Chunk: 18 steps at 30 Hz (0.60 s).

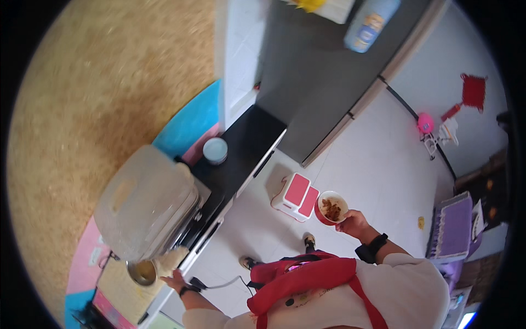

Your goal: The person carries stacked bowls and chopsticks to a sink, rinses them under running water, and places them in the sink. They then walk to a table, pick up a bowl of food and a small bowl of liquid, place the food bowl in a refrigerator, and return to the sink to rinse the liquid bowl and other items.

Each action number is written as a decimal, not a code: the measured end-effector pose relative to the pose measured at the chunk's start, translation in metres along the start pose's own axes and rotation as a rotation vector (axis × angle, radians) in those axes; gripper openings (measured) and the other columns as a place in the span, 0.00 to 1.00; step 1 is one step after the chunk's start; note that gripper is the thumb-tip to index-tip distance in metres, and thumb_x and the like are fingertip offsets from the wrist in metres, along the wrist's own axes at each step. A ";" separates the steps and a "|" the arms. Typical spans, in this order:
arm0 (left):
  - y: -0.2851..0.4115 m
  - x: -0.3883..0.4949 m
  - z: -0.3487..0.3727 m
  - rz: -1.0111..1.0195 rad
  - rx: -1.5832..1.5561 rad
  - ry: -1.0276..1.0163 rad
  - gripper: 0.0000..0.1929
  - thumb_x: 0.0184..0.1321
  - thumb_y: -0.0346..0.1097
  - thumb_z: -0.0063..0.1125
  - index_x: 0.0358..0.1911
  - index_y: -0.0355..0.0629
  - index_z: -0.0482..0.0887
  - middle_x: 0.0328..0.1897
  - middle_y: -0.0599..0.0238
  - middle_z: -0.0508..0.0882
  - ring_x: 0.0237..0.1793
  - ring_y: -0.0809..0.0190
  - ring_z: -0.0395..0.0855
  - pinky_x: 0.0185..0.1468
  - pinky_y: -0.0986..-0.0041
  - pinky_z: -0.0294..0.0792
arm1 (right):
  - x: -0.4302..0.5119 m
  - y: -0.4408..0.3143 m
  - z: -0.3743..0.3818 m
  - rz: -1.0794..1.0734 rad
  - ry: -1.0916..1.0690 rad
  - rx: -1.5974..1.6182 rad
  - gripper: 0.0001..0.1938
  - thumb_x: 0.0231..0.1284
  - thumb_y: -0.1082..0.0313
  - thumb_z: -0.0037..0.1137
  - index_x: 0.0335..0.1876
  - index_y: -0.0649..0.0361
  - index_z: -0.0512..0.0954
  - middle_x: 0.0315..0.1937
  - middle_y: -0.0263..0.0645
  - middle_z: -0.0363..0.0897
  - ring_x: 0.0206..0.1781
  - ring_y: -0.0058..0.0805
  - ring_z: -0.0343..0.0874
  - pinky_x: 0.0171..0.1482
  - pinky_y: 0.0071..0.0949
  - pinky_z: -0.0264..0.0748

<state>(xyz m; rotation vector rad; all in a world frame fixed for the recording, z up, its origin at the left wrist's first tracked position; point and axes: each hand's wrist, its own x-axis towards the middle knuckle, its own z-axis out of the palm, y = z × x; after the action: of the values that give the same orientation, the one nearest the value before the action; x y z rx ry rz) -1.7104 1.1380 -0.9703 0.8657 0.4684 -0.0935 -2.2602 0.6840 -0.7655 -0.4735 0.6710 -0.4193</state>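
My right hand (352, 223) grips a red bowl (326, 218) by its side, out over the floor. Pale inside, the bowl holds chunky brown food (331, 209). On the left, my left hand (175, 282) is at the front edge of the counter with thumb and finger apart. Its fingertips reach close to the rim of a metal bowl (153, 279) with something yellowish in it; whether they touch cannot be told. The metal bowl stands on a pale yellow board or mat (123, 294). A pale, blurred item (172, 260) lies just beyond my left hand.
A large translucent hood or cover (144, 205) rises over the counter. A light blue round container (215, 151) stands on the black countertop (246, 144). On the floor is a white-and-red step stool or bin (296, 191). A tall grey panel (304, 82) and a purple-covered box (451, 226) flank the floor.
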 end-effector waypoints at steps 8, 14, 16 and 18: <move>-0.214 -0.397 0.263 -0.378 0.750 -0.904 0.15 0.55 0.40 0.50 0.42 0.40 0.70 0.25 0.63 0.77 0.23 0.64 0.76 0.25 0.76 0.69 | -0.151 -0.146 -0.122 -0.128 -0.018 -0.074 0.22 0.41 0.65 0.46 0.46 0.63 0.68 0.32 0.42 0.75 0.27 0.33 0.75 0.34 0.32 0.73; -0.257 -0.652 0.507 0.197 0.749 -1.574 0.21 0.46 0.33 0.54 0.46 0.33 0.73 0.35 0.63 0.79 0.33 0.68 0.76 0.38 0.82 0.66 | -0.239 -0.196 -0.206 -0.350 0.012 -0.032 0.23 0.41 0.65 0.48 0.48 0.64 0.66 0.33 0.41 0.76 0.28 0.30 0.76 0.31 0.28 0.75; -0.279 -0.731 0.563 0.350 0.772 -1.571 0.19 0.49 0.33 0.56 0.46 0.34 0.73 0.40 0.62 0.79 0.42 0.66 0.74 0.47 0.77 0.66 | -0.272 -0.206 -0.234 -0.415 0.061 -0.001 0.24 0.41 0.65 0.50 0.49 0.64 0.66 0.34 0.41 0.76 0.27 0.29 0.76 0.30 0.26 0.75; -0.301 -0.794 0.602 0.404 0.763 -1.586 0.22 0.51 0.36 0.57 0.50 0.36 0.71 0.44 0.59 0.77 0.44 0.64 0.74 0.48 0.75 0.66 | -0.305 -0.213 -0.265 -0.492 0.114 0.051 0.24 0.42 0.65 0.50 0.49 0.64 0.66 0.34 0.41 0.75 0.27 0.29 0.76 0.29 0.26 0.75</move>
<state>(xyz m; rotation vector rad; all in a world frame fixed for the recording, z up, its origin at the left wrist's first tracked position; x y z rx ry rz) -2.2854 0.4040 -0.5072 1.3087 -1.3041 -0.5501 -2.6997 0.5930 -0.6836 -0.5690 0.6486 -0.9308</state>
